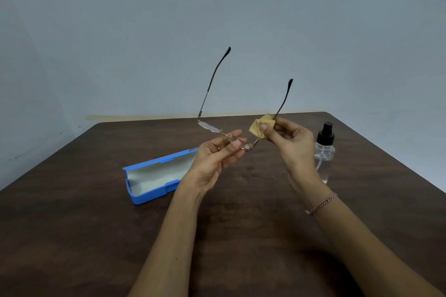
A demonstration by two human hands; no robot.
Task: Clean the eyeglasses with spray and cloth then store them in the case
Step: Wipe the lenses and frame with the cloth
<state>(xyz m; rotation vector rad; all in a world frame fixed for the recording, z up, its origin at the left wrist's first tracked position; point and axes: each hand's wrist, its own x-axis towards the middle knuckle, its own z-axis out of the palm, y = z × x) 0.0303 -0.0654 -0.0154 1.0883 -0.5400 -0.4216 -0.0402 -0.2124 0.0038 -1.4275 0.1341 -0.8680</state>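
Wiping stage judged in progress: eyeglasses [218,130] were held above the table [96,224], pinched at the bridge by the left hand [214,159]; cloth [261,126] was pinched over one lens by the right hand [289,142]. Spray bottle [324,152] was set down at right. Case [154,173] lay open; storing not yet done.

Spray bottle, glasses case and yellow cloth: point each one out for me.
spray bottle [324,152]: head view, clear shoulder below the black cap.
glasses case [147,196]: head view, blue front wall.
yellow cloth [255,126]: head view, bunched outer fold.
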